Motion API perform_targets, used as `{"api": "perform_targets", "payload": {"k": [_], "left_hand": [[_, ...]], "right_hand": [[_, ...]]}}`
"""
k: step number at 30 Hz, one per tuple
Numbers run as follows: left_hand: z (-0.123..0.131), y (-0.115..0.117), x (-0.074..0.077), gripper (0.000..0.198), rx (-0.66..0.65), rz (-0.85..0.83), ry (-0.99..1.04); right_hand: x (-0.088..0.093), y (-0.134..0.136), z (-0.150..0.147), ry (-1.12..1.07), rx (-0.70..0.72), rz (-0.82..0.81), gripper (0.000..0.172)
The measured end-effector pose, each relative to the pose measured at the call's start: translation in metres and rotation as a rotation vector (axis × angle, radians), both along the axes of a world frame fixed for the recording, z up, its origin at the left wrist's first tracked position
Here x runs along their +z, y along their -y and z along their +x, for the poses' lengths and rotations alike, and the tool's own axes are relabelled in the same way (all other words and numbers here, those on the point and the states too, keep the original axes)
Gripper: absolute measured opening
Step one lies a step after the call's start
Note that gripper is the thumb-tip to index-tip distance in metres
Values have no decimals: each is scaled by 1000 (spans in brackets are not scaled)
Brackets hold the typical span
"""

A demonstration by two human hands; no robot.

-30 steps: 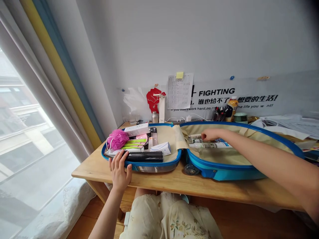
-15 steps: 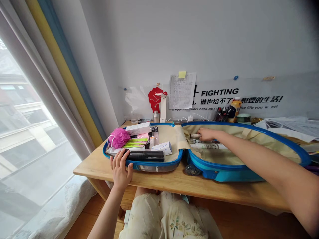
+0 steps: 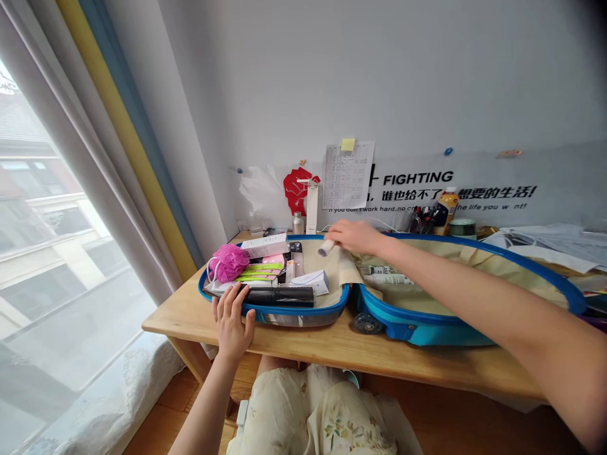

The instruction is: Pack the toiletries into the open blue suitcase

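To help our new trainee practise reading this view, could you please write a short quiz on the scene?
1. True or false: the right hand holds a small white tube above the open blue suitcase.
2. Which hand rests on the suitcase's near rim, beside the long black item?
3. What colour is the bath puff in the half nearer the window?

Key: 1. True. 2. The left hand. 3. Pink.
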State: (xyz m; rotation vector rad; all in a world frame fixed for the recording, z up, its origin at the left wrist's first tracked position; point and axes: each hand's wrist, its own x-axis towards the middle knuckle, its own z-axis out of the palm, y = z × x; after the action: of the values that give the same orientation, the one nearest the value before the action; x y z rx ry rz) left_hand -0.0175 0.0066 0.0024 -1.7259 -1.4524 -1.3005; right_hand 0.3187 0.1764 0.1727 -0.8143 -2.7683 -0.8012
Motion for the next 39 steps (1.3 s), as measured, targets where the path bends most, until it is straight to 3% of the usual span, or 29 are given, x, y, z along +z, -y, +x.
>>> {"api": "perform_targets", "payload": {"k": [3, 6, 10, 15, 18, 21, 25, 28, 33, 39], "left_hand": [[-1, 0, 0, 46, -5, 13, -17], [-1, -1, 0, 47, 2, 7, -21], [-1, -1, -2, 48, 5, -13, -7], [-1, -1, -2, 48, 1, -11, -3], [-1, 0, -1, 47, -5, -6, -6], [-1, -1, -2, 48, -3, -13, 2], [-1, -1, -2, 48, 1, -17, 4], [-1, -1, -2, 48, 2, -21, 8], [-1, 0, -2, 48, 0, -11, -3], [0, 1, 0, 47, -4, -4, -11]], "right_hand": [[-12, -8, -50, 154, 160, -21, 30], [-23, -16, -81, 218, 230, -43, 25], [-34, -20, -99, 240, 265, -73, 25], [-44, -23, -99, 202, 214, -162, 26], [-42, -26, -88, 125, 146, -220, 31], [-28, -32, -61, 9, 38, -264, 33], [-3, -40, 0, -150, -196, -304, 35], [2, -42, 49, -180, -366, -393, 30], [-26, -34, 97, -94, -539, -644, 16], [-63, -32, 97, -43, -648, -767, 29]]}}
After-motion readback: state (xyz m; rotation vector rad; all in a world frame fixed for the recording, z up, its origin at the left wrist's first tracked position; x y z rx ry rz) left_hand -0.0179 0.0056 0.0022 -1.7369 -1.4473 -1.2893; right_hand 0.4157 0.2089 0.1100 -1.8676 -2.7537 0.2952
